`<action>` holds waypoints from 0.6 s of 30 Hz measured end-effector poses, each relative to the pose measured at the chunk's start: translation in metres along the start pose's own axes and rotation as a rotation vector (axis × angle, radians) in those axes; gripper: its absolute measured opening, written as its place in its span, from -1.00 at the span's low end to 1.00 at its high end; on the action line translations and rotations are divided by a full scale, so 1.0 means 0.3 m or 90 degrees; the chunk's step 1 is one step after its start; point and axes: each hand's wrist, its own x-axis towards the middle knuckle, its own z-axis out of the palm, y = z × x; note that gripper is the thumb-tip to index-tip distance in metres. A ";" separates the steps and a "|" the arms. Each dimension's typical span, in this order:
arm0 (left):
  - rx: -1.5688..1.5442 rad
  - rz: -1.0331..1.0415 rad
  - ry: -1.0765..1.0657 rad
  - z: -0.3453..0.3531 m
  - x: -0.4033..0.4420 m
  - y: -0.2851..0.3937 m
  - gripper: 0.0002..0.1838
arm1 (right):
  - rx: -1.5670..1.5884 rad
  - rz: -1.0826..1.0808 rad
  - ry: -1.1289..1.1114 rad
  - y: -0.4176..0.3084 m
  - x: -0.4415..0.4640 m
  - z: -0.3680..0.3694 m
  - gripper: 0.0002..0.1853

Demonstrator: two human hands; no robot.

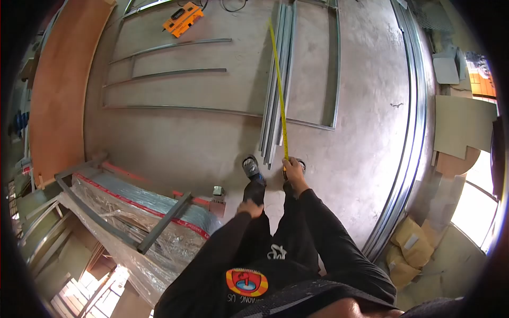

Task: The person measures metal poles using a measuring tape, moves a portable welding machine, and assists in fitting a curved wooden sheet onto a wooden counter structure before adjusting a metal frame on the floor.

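My right hand (pixel 294 169) is closed around the near end of a tape measure, just above my right foot. The tape measure's yellow blade (pixel 280 90) runs away from me, stretched along a bundle of long metal channels (pixel 271 119); its body is mostly hidden by my fingers. The far end of the blade lies near the top of the bundle, with nobody holding it. My left hand (pixel 251 208) is at my left leg, near the knee. Its fingers are too hidden to tell whether they are closed.
Metal frames (pixel 180 108) lie across the floor ahead, with an orange machine (pixel 183 19) at the far left. A long wooden board (pixel 61 90) stands left. Plastic-wrapped sheets (pixel 132 212) on a metal stand are near left. Long metal profiles (pixel 414 106) run along the right.
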 end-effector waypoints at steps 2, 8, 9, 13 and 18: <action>0.033 -0.052 -0.063 0.103 -0.038 -0.071 -0.02 | 0.027 -0.006 0.008 0.070 0.170 0.043 -0.58; 0.092 -0.139 -0.072 0.111 -0.057 -0.063 0.02 | 0.132 -0.008 0.027 0.067 0.507 0.072 -0.59; 0.074 -0.125 -0.063 0.120 -0.035 -0.079 0.02 | 0.165 0.009 0.028 0.027 0.523 0.069 -0.60; 0.110 -0.083 0.026 0.117 0.007 -0.070 -0.02 | 0.191 -0.015 0.017 0.031 0.714 0.062 -0.70; 0.128 -0.067 0.063 0.072 0.032 -0.072 -0.08 | 0.271 -0.035 0.020 -0.006 0.865 0.073 -0.75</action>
